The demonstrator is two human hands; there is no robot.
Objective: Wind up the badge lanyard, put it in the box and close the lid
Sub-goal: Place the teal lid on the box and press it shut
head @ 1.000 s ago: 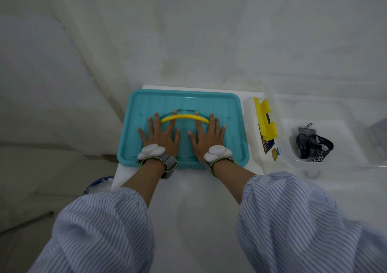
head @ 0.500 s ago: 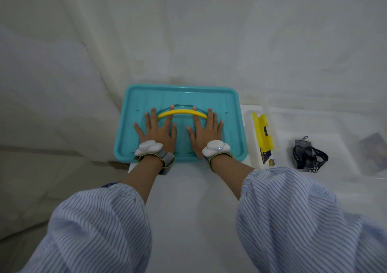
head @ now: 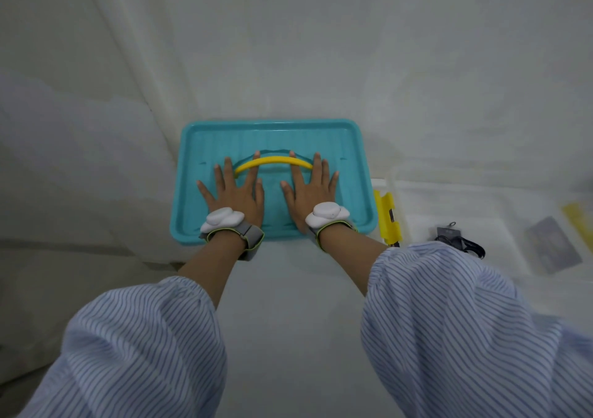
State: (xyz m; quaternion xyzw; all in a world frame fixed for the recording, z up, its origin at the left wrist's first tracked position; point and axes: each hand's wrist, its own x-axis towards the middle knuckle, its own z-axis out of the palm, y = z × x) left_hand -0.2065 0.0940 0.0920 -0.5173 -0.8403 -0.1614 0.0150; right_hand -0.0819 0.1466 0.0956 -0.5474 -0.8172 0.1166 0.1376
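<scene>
Resting flat and empty on the teal lid (head: 346,148), both hands (head: 236,193) (head: 313,189) sit well apart from the lanyard (head: 462,242), whose loose strap could snag when wound.

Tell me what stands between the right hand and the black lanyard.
Nothing solid blocks it. The right hand lies flat on the teal plastic lid; the black lanyard lies apart to its right, past the lid's rim and a yellow plastic latch, partly hidden behind the striped sleeve.
</scene>
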